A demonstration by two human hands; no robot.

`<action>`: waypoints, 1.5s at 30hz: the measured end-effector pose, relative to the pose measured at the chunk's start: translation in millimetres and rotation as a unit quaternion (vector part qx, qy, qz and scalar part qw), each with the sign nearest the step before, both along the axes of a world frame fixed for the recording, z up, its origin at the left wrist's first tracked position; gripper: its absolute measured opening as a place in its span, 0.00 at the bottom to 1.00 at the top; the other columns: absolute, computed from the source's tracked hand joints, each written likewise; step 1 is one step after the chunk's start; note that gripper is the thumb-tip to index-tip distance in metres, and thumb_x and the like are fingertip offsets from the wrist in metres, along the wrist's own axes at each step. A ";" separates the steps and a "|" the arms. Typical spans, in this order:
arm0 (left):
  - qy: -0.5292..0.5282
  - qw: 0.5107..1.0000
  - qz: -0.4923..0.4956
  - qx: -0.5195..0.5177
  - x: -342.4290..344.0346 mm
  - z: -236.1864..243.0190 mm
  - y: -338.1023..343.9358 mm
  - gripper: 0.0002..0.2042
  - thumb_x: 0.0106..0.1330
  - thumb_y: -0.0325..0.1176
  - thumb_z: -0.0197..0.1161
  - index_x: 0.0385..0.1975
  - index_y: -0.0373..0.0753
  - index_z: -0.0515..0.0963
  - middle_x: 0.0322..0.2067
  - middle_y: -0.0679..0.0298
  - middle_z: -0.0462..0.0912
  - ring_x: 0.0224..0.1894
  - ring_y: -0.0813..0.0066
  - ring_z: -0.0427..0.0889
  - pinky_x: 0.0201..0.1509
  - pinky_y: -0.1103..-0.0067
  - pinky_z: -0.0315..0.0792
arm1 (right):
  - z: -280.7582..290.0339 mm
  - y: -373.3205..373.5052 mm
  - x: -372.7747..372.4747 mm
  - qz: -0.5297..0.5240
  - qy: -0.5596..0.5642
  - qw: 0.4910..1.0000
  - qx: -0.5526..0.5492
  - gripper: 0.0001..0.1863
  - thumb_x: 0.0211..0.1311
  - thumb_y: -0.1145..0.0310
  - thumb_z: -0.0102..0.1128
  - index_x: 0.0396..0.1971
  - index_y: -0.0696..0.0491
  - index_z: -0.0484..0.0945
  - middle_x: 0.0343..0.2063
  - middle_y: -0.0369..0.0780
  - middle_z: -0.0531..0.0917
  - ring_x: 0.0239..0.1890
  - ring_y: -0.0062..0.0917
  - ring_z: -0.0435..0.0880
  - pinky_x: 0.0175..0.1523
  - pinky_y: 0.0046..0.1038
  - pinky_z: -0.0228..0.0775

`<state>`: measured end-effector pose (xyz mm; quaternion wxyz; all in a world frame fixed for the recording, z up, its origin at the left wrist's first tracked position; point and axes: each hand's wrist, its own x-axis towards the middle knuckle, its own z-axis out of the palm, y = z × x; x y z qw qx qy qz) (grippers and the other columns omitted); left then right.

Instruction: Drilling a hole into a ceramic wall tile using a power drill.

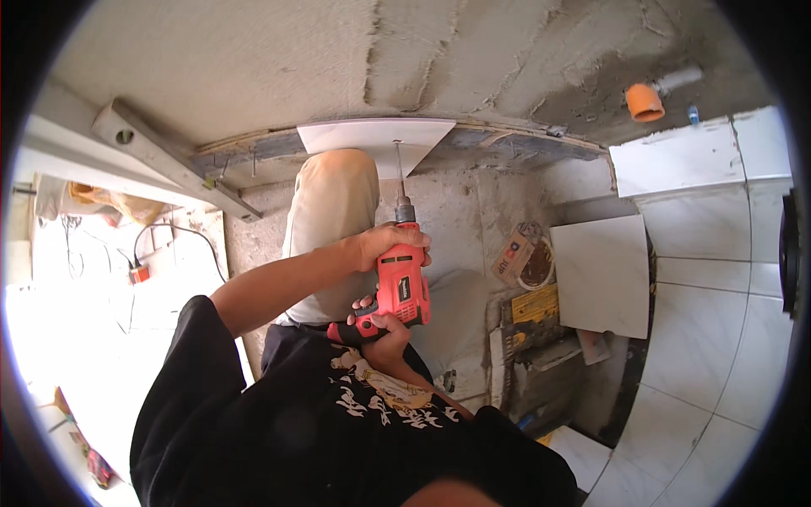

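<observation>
A red power drill [400, 283] points away from me, with a long bit [400, 169] in its dark chuck [405, 209]. My left hand [390, 243] is wrapped round the drill's front body, just behind the chuck. Lower down, my right hand [389, 340] grips the rear handle, partly hidden by the drill. A white tile [380, 133] leans at the base of the wall, and the bit's tip meets a small dark mark on it. My knee [336, 190] in light trousers overlaps the tile's lower left part.
A metal level bar [173, 160] slants on the left, near a red plug [139, 274] and black cable. At right stand a loose pale tile [604, 275], a bucket of mortar [538, 264] and a yellow-black box [534, 319]. An orange pipe end [644, 102] juts from the wall above white tiling [701, 228].
</observation>
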<state>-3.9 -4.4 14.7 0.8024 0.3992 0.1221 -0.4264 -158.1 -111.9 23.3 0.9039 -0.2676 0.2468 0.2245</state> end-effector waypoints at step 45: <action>0.044 0.981 -0.021 -0.190 2.5 -6.7 3.8 0.15 0.56 0.33 0.68 0.41 0.34 0.78 0.39 0.51 0.85 0.44 0.61 0.85 0.51 0.67 0.79 | 17.8 7.9 -2.2 -0.034 -0.038 0.990 -0.134 0.24 0.45 0.80 0.51 0.48 0.58 0.68 0.33 0.44 0.76 0.40 0.35 0.77 0.39 0.39 0.78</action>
